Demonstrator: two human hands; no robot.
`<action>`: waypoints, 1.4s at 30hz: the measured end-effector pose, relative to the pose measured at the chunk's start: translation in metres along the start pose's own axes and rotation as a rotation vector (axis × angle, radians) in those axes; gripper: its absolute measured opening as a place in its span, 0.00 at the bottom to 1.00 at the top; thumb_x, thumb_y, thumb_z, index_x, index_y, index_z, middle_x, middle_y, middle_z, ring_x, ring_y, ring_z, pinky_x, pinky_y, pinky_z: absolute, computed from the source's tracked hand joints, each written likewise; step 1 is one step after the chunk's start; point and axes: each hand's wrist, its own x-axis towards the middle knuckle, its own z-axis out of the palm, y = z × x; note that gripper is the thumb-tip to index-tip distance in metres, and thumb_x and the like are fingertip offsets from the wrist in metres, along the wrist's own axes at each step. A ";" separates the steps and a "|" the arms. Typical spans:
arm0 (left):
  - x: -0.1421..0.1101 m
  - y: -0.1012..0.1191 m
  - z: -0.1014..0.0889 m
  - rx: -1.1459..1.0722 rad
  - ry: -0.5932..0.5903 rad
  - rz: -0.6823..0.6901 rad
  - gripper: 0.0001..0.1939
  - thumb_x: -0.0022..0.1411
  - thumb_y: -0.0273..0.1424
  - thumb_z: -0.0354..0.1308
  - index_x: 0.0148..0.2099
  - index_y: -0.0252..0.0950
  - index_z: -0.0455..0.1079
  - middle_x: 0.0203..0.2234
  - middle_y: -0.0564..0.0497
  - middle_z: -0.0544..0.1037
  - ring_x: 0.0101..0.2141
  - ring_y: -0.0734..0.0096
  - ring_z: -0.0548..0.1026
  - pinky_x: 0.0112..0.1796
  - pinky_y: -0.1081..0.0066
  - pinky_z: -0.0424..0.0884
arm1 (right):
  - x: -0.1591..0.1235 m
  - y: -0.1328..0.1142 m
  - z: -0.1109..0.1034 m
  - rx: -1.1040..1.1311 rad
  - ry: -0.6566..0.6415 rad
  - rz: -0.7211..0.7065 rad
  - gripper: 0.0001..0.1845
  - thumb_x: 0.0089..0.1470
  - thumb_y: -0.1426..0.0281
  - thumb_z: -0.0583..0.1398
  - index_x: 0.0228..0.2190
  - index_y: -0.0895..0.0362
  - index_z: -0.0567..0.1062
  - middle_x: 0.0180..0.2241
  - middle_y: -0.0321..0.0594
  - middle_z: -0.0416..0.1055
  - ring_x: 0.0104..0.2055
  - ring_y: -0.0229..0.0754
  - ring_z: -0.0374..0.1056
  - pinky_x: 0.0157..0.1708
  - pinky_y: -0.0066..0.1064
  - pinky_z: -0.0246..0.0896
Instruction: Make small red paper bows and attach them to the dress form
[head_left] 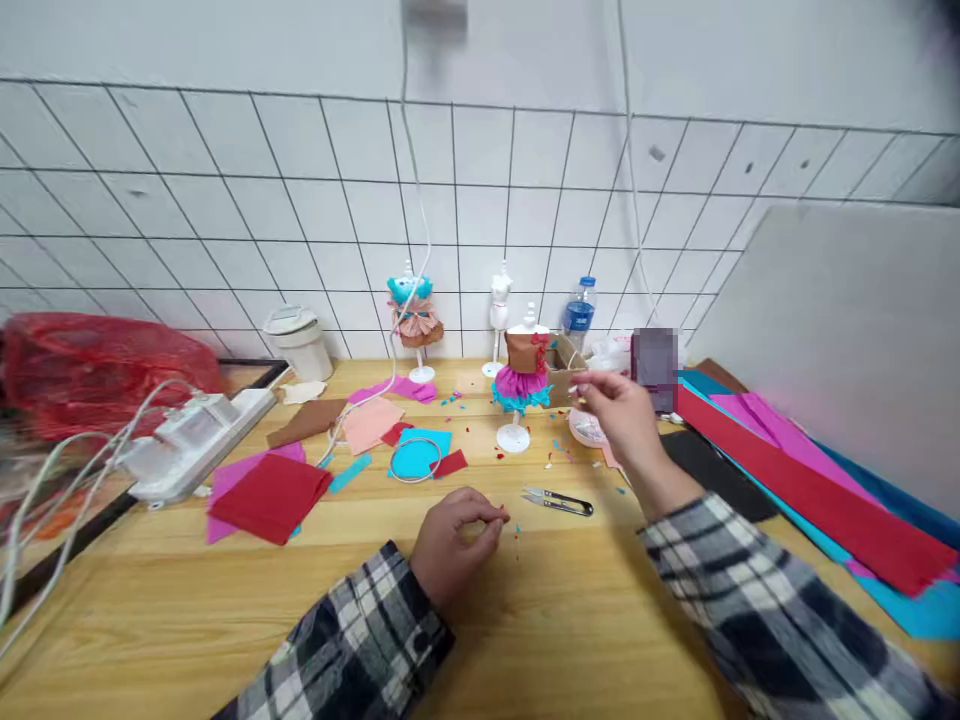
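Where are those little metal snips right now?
In the head view, the snips lie right of centre on the wooden table, just right of the left hand and nearer the camera than the nearest dressed mannequin.

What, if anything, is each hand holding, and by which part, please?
The left hand pinches a tiny red piece; the right hand, apparently something small and whitish. The part held is too small to tell.

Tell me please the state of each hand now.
Left hand: pinched shut on a small red piece.
Right hand: pinched, seemingly on a small whitish piece.
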 end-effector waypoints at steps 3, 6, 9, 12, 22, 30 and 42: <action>-0.002 0.000 -0.002 0.032 0.022 0.021 0.07 0.54 0.25 0.57 0.31 0.37 0.77 0.27 0.49 0.78 0.30 0.70 0.75 0.34 0.71 0.71 | 0.045 -0.007 0.008 -0.281 0.148 -0.079 0.16 0.52 0.69 0.55 0.39 0.58 0.78 0.33 0.42 0.77 0.33 0.44 0.72 0.35 0.35 0.66; 0.001 -0.004 -0.005 0.065 0.023 0.048 0.07 0.55 0.26 0.57 0.32 0.38 0.78 0.27 0.49 0.78 0.31 0.69 0.75 0.34 0.71 0.71 | 0.075 0.000 0.017 -0.628 0.138 -0.166 0.18 0.55 0.71 0.52 0.44 0.55 0.77 0.40 0.42 0.77 0.41 0.46 0.70 0.41 0.36 0.63; 0.007 -0.009 -0.008 0.079 0.050 0.048 0.08 0.56 0.26 0.57 0.31 0.37 0.78 0.26 0.49 0.77 0.30 0.70 0.75 0.34 0.71 0.71 | 0.091 0.013 0.023 -0.709 0.114 -0.164 0.17 0.54 0.71 0.54 0.44 0.53 0.77 0.40 0.44 0.77 0.41 0.48 0.69 0.42 0.38 0.60; 0.013 -0.014 -0.009 0.072 0.090 0.033 0.08 0.56 0.26 0.57 0.31 0.37 0.77 0.26 0.49 0.77 0.30 0.70 0.75 0.34 0.71 0.71 | 0.094 0.018 0.023 -0.720 0.152 -0.143 0.17 0.55 0.68 0.55 0.44 0.55 0.77 0.38 0.46 0.76 0.41 0.49 0.68 0.42 0.39 0.59; 0.017 -0.019 -0.004 0.060 0.120 -0.009 0.07 0.55 0.26 0.57 0.31 0.36 0.77 0.27 0.48 0.77 0.31 0.70 0.74 0.36 0.70 0.70 | -0.093 0.010 0.002 -0.440 0.140 -0.407 0.09 0.54 0.73 0.54 0.33 0.55 0.75 0.29 0.39 0.74 0.33 0.43 0.67 0.34 0.33 0.60; 0.027 -0.033 -0.001 0.067 0.222 -0.227 0.10 0.58 0.33 0.55 0.33 0.36 0.77 0.29 0.48 0.78 0.32 0.68 0.75 0.33 0.69 0.70 | -0.079 0.039 -0.015 -0.711 -0.165 -0.416 0.11 0.48 0.77 0.54 0.31 0.55 0.75 0.32 0.38 0.75 0.36 0.45 0.65 0.37 0.35 0.58; 0.030 -0.030 0.002 0.149 0.209 -0.236 0.10 0.56 0.35 0.57 0.32 0.37 0.77 0.28 0.48 0.79 0.33 0.64 0.75 0.38 0.65 0.70 | -0.071 0.045 -0.010 -0.575 -0.187 -0.232 0.12 0.47 0.78 0.54 0.30 0.53 0.76 0.31 0.36 0.75 0.37 0.44 0.66 0.37 0.33 0.57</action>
